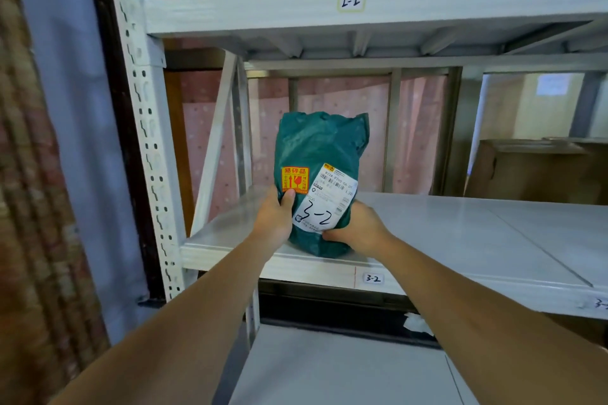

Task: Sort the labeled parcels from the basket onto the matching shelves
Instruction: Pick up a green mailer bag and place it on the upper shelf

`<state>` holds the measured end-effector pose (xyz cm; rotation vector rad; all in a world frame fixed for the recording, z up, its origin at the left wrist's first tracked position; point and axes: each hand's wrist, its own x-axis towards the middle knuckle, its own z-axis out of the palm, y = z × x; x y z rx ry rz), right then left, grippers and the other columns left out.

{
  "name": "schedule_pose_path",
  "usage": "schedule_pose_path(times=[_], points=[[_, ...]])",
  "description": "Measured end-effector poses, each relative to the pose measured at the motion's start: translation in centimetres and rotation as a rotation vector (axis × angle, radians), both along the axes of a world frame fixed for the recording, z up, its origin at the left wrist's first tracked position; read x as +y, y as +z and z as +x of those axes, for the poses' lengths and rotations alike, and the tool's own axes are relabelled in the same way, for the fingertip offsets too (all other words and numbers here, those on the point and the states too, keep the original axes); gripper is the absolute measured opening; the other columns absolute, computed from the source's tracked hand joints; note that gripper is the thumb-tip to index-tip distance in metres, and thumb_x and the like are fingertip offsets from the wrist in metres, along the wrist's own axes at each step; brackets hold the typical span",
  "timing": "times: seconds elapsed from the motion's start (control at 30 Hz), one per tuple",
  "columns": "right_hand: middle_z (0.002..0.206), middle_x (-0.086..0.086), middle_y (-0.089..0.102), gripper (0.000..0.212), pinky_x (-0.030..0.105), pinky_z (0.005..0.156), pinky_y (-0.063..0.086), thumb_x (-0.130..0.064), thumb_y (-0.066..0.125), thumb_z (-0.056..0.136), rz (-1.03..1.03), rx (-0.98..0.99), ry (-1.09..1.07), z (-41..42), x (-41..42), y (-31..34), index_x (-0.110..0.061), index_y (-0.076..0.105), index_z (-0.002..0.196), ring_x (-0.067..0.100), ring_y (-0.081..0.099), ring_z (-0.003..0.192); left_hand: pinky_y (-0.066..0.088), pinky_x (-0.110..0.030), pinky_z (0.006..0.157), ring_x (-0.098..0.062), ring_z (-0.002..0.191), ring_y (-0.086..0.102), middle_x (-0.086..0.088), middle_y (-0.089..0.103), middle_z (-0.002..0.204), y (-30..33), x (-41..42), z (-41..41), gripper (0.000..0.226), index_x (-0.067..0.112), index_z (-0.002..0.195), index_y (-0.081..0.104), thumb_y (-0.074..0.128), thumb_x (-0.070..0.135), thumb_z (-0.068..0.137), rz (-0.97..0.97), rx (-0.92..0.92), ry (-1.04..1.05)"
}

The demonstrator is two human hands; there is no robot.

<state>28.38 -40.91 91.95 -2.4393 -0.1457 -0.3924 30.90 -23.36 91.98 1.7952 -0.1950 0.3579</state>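
Hands [273,223] — two — on one parcel [319,181]

I am looking at a storage room or a small parcel depot, because a white metal rack [141,102] with slotted uprights fills my view and its shelf edges carry handwritten tags, "2-2" [350,2] on the upper beam and "3-2" [372,278] on the middle shelf [460,240]. On this shelf there is a green mailing bag [320,154] with a printed shipping label, an orange fragile sticker and "3-2" written by hand. Behind the rack I see a brown cardboard box [533,168] and a pink dotted curtain [345,128], so it looks like a simple back room.
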Motion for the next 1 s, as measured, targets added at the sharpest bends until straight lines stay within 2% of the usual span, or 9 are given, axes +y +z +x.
schedule_pose_path(times=[0.07, 0.13, 0.3, 0.4, 0.5, 0.63, 0.73, 0.87, 1.0], points=[[0.127, 0.004, 0.069, 0.067, 0.024, 0.085, 0.049, -0.028, 0.09, 0.071, 0.021, -0.009, 0.034, 0.9, 1.9, -0.4, -0.021, 0.059, 0.131, 0.024, 0.063, 0.112, 0.05, -0.045, 0.095, -0.027, 0.109, 0.059, -0.005, 0.062, 0.118, -0.2, 1.8, 0.3, 0.029, 0.016, 0.128, 0.05, 0.04, 0.034, 0.108, -0.005, 0.001, 0.052], [0.126, 0.004, 0.069, 0.067, 0.023, 0.082, 0.047, -0.029, 0.089, 0.072, 0.021, -0.021, 0.072, 1.7, 3.9, -0.9, -0.021, 0.059, 0.131, 0.024, 0.064, 0.111, 0.05, -0.042, 0.091, -0.024, 0.105, 0.058, -0.005, 0.062, 0.117, -0.5, 3.6, 0.4, 0.03, 0.016, 0.13, 0.05, 0.039, 0.034, 0.108, -0.01, -0.006, 0.093], [0.123, 0.004, 0.071, 0.06, 0.021, 0.08, 0.048, -0.03, 0.086, 0.076, -0.023, -0.017, 0.134, 3.3, 8.4, -2.1, -0.021, 0.062, 0.13, 0.024, 0.066, 0.109, 0.049, -0.04, 0.09, -0.021, 0.103, 0.058, 0.002, 0.06, 0.112, -1.7, 7.5, 0.7, 0.012, 0.037, 0.119, 0.043, 0.039, 0.032, 0.109, -0.004, -0.045, 0.177], [0.126, 0.002, 0.07, 0.06, 0.014, 0.069, 0.041, -0.03, 0.085, 0.078, -0.023, -0.02, 0.179, 3.9, 10.4, -2.3, -0.022, 0.061, 0.132, 0.021, 0.066, 0.11, 0.048, -0.038, 0.085, -0.021, 0.096, 0.058, 0.001, 0.06, 0.103, -1.3, 9.5, 0.2, 0.022, 0.023, 0.122, 0.052, 0.039, 0.034, 0.108, 0.023, -0.009, 0.217], [0.129, 0.002, 0.069, 0.061, 0.018, 0.076, 0.042, -0.029, 0.085, 0.078, -0.009, -0.01, 0.213, 4.2, 12.5, -2.2, -0.022, 0.061, 0.134, 0.023, 0.065, 0.111, 0.049, -0.043, 0.086, -0.023, 0.094, 0.059, -0.003, 0.06, 0.103, -1.2, 11.6, 0.0, 0.03, 0.013, 0.119, 0.053, 0.038, 0.037, 0.108, 0.013, 0.025, 0.254], [0.131, 0.003, 0.068, 0.062, 0.016, 0.075, 0.042, -0.027, 0.085, 0.079, -0.022, 0.009, 0.243, 4.6, 15.1, -2.2, -0.021, 0.06, 0.135, 0.023, 0.064, 0.113, 0.051, -0.041, 0.091, -0.024, 0.106, 0.06, -0.006, 0.059, 0.12, -1.2, 13.8, 0.3, 0.039, 0.015, 0.136, 0.049, 0.037, 0.039, 0.108, -0.004, 0.046, 0.298], [0.132, 0.004, 0.067, 0.061, 0.007, 0.064, 0.037, -0.025, 0.083, 0.08, -0.017, 0.007, 0.251, 4.6, 16.0, -2.2, -0.019, 0.058, 0.135, 0.022, 0.064, 0.114, 0.051, -0.046, 0.097, -0.026, 0.106, 0.06, -0.008, 0.062, 0.119, -1.4, 14.7, 0.7, 0.038, 0.012, 0.128, 0.052, 0.037, 0.041, 0.107, -0.049, 0.101, 0.299], [0.131, 0.006, 0.066, 0.062, 0.017, 0.082, 0.042, -0.022, 0.085, 0.079, 0.037, 0.012, 0.231, 3.9, 15.8, -2.1, -0.015, 0.057, 0.134, 0.022, 0.062, 0.116, 0.05, -0.041, 0.093, -0.025, 0.104, 0.059, -0.008, 0.061, 0.116, -1.6, 14.8, 1.0, 0.04, 0.011, 0.128, 0.051, 0.036, 0.042, 0.107, -0.048, 0.118, 0.29], [0.136, 0.002, 0.062, 0.072, 0.017, 0.084, 0.04, -0.021, 0.087, 0.078, 0.124, 0.047, 0.232, 2.9, 15.2, -1.7, -0.016, 0.05, 0.14, 0.019, 0.058, 0.121, 0.051, -0.041, 0.093, -0.022, 0.101, 0.06, -0.006, 0.063, 0.117, -1.9, 15.1, 0.7, 0.043, 0.013, 0.129, 0.05, 0.035, 0.046, 0.106, -0.046, 0.121, 0.274]])
